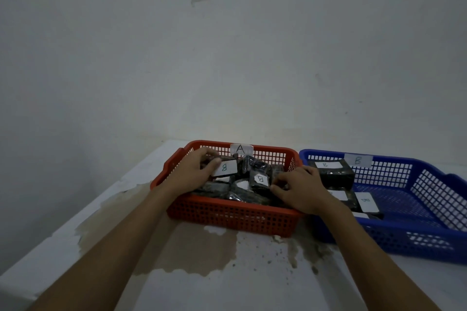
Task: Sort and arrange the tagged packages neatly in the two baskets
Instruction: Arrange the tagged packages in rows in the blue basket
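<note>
The left hand [194, 171] is grasping a dark package tagged "B" [224, 167], probably because it is misfiled. The right hand [300, 190] is curling its fingers into the heap beside a second "B" package [259, 180]; I cannot tell whether it is gripping anything. Both hands are working inside the red basket [235, 219], labelled "A" [240, 149], near the table's back edge. Just to its right the blue basket [417, 242], labelled "B" [358, 160], is holding sorted packages [333, 171].
</note>
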